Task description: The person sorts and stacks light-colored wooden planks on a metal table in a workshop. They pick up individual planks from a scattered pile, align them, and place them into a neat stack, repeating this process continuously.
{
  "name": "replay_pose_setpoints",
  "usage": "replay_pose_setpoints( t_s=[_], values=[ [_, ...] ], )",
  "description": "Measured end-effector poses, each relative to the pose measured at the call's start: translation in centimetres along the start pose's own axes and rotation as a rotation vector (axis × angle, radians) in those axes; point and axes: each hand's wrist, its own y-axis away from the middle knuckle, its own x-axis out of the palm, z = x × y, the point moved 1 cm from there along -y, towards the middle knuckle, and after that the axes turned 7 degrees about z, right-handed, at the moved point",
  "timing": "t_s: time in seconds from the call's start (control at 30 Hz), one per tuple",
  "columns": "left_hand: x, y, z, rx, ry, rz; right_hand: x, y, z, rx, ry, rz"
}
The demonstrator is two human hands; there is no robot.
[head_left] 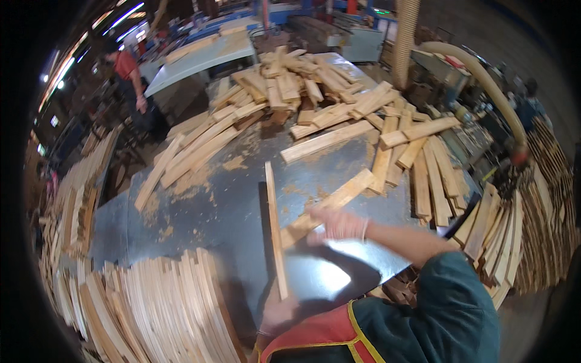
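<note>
Pale wood sits in the left hand [279, 311], closed around the near end of a narrow slat [274, 224]. The right hand [340, 225], blurred, touches a wider board [344, 193]; how tightly its fingers close I cannot tell. The slat's long axis points away from the person, far end leaning slightly left, nearly all its length beyond the left grip. The board runs diagonally, near-left to far-right, reaching past the right hand both ways. Around them spreads a metal table [236, 218], with a heap of boards [290, 85] farther off
</note>
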Motion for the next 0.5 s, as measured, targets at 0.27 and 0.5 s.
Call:
replay_pose_setpoints(
  t_s=[0.27, 0.5],
  values=[
    [13.7, -6.4, -8.4, 0.347, -0.885, 0.463, 5.3, 15.7, 3.2, 0.357, -0.788, -0.671],
    [12.5, -9.5, -5.2, 0.359, -1.001, 0.362, -9.2, 46.9, -5.4, 0.662, -0.41, -1.394]
  ],
)
